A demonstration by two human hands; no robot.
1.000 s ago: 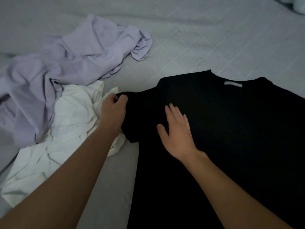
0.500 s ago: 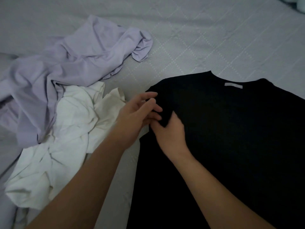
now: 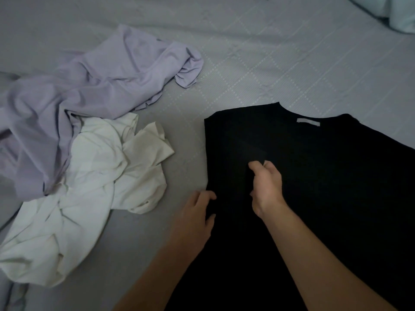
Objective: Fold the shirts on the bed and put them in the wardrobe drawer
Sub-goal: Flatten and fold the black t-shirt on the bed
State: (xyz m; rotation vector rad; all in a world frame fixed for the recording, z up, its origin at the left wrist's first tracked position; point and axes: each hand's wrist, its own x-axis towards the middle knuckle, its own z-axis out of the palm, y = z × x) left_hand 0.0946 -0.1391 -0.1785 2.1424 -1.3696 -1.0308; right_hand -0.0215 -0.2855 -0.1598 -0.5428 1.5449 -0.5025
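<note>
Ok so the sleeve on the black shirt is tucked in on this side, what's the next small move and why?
Probably fold the left side in: the left hand already grips the black shirt at its left edge, and the right hand pinches the cloth further in, where a crease could form. The far side lies spread out, and the white shirt and purple shirt wait crumpled.

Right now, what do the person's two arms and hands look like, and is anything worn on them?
Both forearms are bare as far as the picture shows: no sleeve or cuff is in view. The left hand and the right hand wear no glove, and I see no ring, watch or bracelet. The light is dim, so small details may be missed.
</note>
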